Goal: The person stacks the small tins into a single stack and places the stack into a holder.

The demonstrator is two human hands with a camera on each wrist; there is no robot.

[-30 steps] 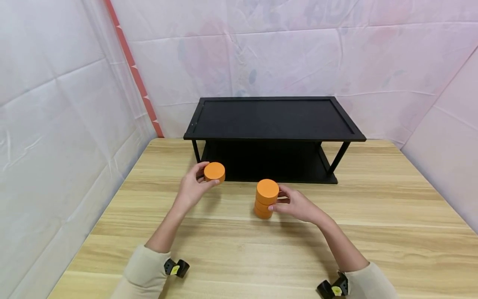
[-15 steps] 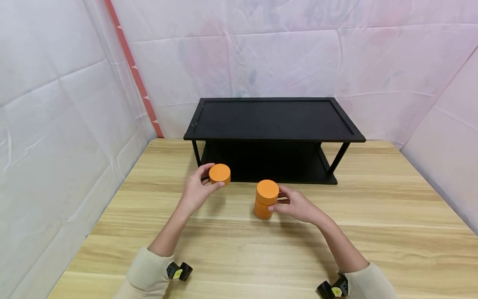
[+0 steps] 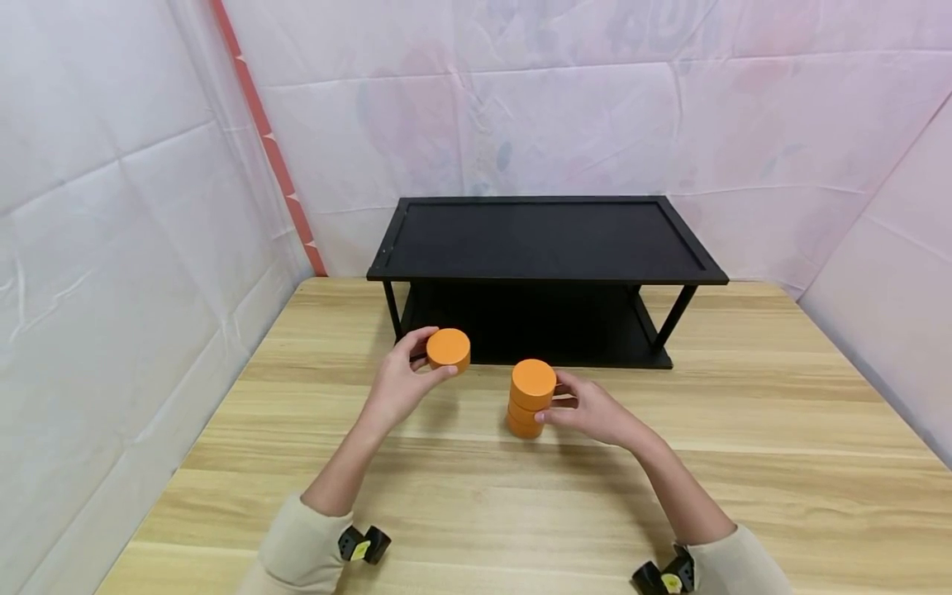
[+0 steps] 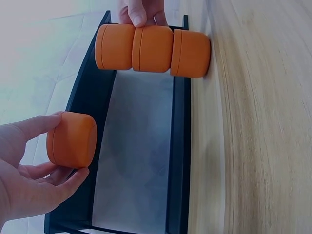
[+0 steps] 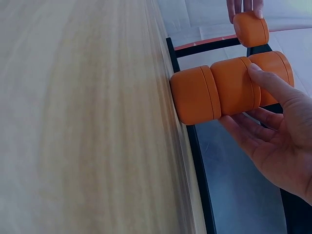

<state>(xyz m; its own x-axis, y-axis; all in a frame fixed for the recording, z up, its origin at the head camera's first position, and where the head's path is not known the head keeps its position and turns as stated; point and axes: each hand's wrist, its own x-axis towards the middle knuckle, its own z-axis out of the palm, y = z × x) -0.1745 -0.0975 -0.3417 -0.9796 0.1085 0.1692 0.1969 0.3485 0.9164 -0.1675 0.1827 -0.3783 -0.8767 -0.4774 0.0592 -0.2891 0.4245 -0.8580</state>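
Note:
My left hand (image 3: 402, 384) pinches an orange round lidded jar (image 3: 449, 349) between thumb and fingers, held up above the table to the left of a stack. That stack is three matching orange jars (image 3: 531, 397), one on top of another, standing on the wood. From its right side, my right hand (image 3: 595, 409) grips it. In the right wrist view the thumb lies on the middle jar (image 5: 236, 85), with fingers around the other side. A gap separates the raised jar (image 4: 73, 140) from the stack (image 4: 152, 48) in the left wrist view.
Behind the hands stands a black two-tier rack (image 3: 543, 240), its lower shelf (image 3: 521, 322) close behind the stack. Pale sheeting (image 3: 565, 124) with a red strip (image 3: 268, 140) at left encloses the wooden table (image 3: 476, 512).
The left hand has carried its jar rightward and slightly nearer, closing part of the distance to the stack. The right hand and the stack have stayed in place.

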